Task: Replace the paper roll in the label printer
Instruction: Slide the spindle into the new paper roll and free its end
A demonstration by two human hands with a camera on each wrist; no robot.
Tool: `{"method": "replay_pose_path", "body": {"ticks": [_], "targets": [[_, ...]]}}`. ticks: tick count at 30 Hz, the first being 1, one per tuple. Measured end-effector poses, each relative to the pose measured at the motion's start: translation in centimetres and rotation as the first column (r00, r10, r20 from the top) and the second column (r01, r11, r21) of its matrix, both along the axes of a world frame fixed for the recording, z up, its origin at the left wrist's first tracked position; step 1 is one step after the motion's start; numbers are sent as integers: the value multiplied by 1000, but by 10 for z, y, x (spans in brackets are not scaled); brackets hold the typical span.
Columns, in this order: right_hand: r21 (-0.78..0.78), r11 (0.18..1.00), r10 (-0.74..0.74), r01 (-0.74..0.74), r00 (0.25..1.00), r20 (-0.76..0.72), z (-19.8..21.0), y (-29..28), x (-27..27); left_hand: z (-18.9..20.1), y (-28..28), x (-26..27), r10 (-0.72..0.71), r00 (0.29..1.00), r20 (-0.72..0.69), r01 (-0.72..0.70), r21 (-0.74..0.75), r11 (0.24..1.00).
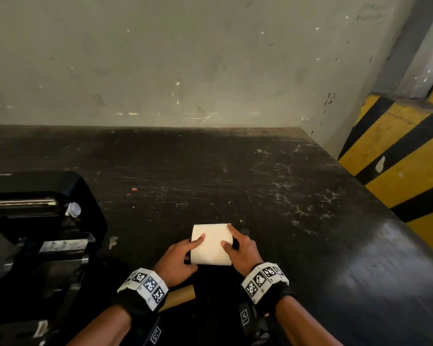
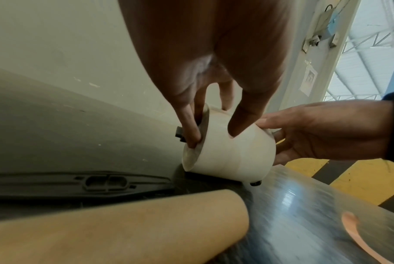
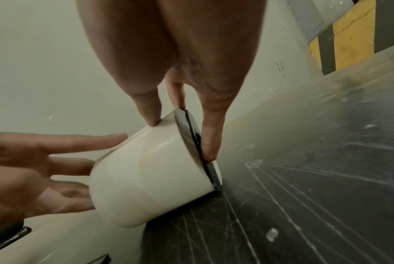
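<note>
A cream paper roll (image 1: 212,243) lies on its side on the black table, near its front edge. My left hand (image 1: 185,253) grips the roll's left end (image 2: 232,151), thumb on top and fingers over the end face. My right hand (image 1: 237,245) grips the right end (image 3: 150,171), thumb on top, a finger pressed against a black flange (image 3: 211,169) at that end. The black label printer (image 1: 38,236) stands open at the left. An empty brown cardboard core (image 2: 114,226) lies on the table under my left wrist.
A grey wall (image 1: 185,58) closes the back of the scratched black table (image 1: 285,183). A yellow and black striped barrier (image 1: 397,158) stands off the table's right edge. A black plastic part (image 2: 83,184) lies on the table left of the roll.
</note>
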State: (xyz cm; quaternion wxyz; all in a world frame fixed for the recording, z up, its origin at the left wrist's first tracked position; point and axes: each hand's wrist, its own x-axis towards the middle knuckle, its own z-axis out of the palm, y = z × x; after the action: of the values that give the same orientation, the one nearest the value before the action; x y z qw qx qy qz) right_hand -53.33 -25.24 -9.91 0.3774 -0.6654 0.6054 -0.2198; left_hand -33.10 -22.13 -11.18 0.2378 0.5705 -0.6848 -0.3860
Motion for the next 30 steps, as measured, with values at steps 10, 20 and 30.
{"method": "replay_pose_path", "body": {"ticks": [10,20,30], "targets": [[-86,994,65,-64,998,12,0,18,24,-2,23,28,37,959,281,-15,-80,997],[-43,979,195,-198,978,-79,3,30,23,-10,20,31,82,993,86,-66,-175,982],[-8,993,117,-118,991,-63,5,22,27,3,15,35,-48,956,288,79,-94,992]]}}
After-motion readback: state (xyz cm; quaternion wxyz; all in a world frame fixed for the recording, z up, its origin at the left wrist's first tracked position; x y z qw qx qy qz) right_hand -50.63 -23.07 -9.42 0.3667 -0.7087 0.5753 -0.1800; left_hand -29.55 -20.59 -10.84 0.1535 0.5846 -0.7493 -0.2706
